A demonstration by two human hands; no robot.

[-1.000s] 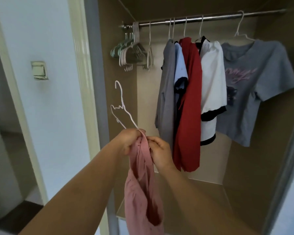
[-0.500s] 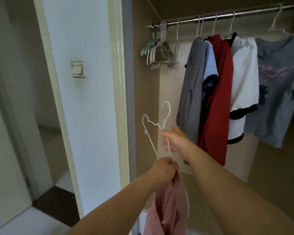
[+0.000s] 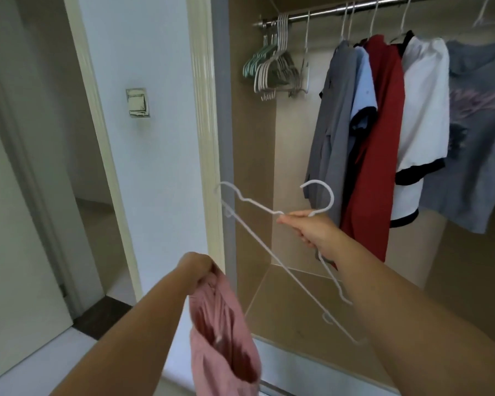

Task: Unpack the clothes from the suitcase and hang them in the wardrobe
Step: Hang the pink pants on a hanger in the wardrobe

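My left hand (image 3: 196,265) grips the top of a pink garment (image 3: 222,341) that hangs down from it at the lower middle. My right hand (image 3: 307,228) pinches a white wire hanger (image 3: 257,245) at its neck, and the hanger is tilted with its hook pointing up and right. The hanger is apart from the pink garment. Both hands are in front of the open wardrobe. A metal rail (image 3: 326,14) runs across the wardrobe's top. The suitcase is not in view.
On the rail hang several empty hangers (image 3: 272,68) at the left, then a grey shirt (image 3: 330,124), a blue one, a red garment (image 3: 379,144), a white tee (image 3: 422,124) and a grey printed tee (image 3: 475,132). A door frame (image 3: 205,124) and a wall switch (image 3: 137,102) are on the left.
My right hand has taken the white hanger away from my left hand and turned it flatter. The pink garment stays in my left hand. The view shifted left.
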